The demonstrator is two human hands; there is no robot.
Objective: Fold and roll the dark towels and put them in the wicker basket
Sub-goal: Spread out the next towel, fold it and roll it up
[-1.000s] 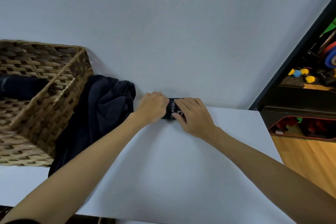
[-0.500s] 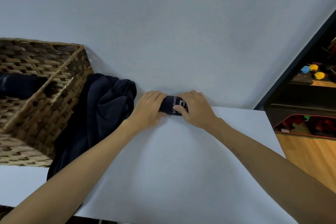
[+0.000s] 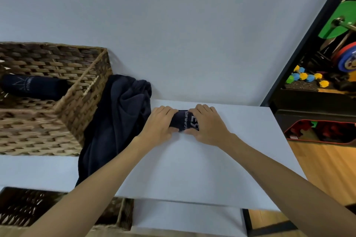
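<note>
Lying between both hands (image 3: 183,123), seemingly gripped, the rolled towel (image 3: 184,121).

You have a white worktop (image 3: 192,169) set against a pale wall (image 3: 173,25). Off to your right, past a black frame (image 3: 308,44), lie a green weight plate (image 3: 346,19), red and blue plates (image 3: 346,57) and small coloured dumbbells (image 3: 306,78) above a wooden floor (image 3: 323,161). Below the worktop's near edge sits a second woven basket (image 3: 123,215).
</note>
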